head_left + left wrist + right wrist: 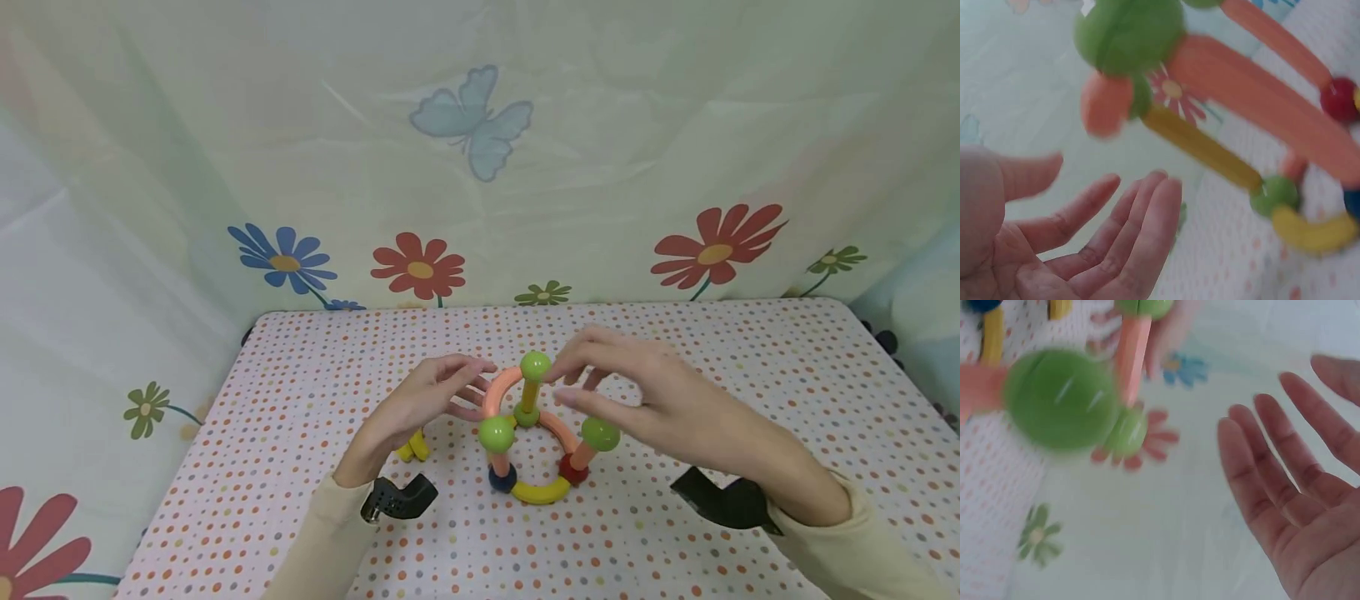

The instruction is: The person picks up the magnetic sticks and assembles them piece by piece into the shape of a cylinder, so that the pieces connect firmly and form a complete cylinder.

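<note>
A toy frame of coloured rods and balls stands on the table. Its ring has a yellow curved rod at the front, between a navy ball and a red ball. Three upright rods carry green balls, such as the back one. A pink curved rod links the back and left tops. My left hand is held beside it, fingers spread loosely, nothing in the palm. On the other side, my right hand has its fingers near the back and right green balls; its palm holds nothing.
Yellow pieces lie on the table just behind my left wrist. The dotted tablecloth covers the tabletop, and a flowered curtain hangs behind its far edge.
</note>
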Available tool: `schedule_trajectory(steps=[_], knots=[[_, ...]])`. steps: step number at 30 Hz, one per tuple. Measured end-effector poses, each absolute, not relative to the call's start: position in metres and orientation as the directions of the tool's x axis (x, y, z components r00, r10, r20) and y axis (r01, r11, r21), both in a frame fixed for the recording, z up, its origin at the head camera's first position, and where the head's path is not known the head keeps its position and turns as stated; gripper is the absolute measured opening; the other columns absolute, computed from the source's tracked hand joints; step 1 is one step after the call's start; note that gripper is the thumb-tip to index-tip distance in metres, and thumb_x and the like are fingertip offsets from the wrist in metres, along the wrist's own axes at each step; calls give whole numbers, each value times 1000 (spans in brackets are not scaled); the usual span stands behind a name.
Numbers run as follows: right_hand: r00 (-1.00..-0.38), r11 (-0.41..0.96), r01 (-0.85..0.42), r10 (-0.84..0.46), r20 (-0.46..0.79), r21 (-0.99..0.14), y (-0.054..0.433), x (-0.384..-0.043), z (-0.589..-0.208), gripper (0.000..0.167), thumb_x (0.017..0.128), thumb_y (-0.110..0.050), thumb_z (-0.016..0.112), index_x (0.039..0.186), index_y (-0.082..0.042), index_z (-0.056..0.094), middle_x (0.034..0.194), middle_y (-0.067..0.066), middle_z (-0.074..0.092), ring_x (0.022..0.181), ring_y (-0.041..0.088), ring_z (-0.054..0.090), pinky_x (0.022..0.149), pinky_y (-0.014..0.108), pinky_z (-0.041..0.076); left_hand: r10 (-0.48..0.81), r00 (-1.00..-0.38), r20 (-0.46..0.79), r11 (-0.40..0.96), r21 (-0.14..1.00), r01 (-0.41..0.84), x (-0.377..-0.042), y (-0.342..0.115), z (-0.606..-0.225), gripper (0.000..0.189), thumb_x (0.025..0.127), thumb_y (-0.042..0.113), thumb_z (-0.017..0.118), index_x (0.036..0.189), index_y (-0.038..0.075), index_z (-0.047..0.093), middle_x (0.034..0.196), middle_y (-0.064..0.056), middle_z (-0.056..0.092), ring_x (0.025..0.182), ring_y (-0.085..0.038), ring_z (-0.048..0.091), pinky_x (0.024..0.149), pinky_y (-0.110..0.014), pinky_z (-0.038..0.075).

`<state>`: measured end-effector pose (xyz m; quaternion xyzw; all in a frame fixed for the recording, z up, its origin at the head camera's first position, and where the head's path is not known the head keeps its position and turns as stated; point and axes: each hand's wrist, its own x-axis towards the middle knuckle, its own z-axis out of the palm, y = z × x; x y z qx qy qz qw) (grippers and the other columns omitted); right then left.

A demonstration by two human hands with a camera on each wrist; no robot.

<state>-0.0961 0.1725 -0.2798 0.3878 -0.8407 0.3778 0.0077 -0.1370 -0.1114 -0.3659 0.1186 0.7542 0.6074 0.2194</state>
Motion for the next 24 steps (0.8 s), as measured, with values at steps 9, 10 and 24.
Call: schedule_trajectory(steps=[9,10,24], knots=[[-857,535,-472,-464,222,-701,233,-124,-353,18,97,-1,72,112,-11,73,108,1,70,93,6,63,75,24,56,372,-896,-242,641,765,59,-92,-102,-400,86,80,18,93,151,-2,47,123,-14,58,105,-26,59,84,-41,53],[-864,536,-439,-473,175,-721,234,-129,-364,16,98,-1,71,113,-8,73,110,3,70,94,7,63,75,25,56,367,-898,-241,643,764,58,-87,-98,-403,92,79,21,95,152,-2,45,122,-14,56,103,-25,57,83,-41,52],[-709,376,-321,-704,-43,-869,175,-171,-432,42,93,-8,78,130,1,61,113,15,62,89,23,54,76,27,47,118,-991,-69,566,824,10,-63,-49,-439,41,82,19,92,79,13,51,115,-8,44,110,-25,47,92,-42,48]])
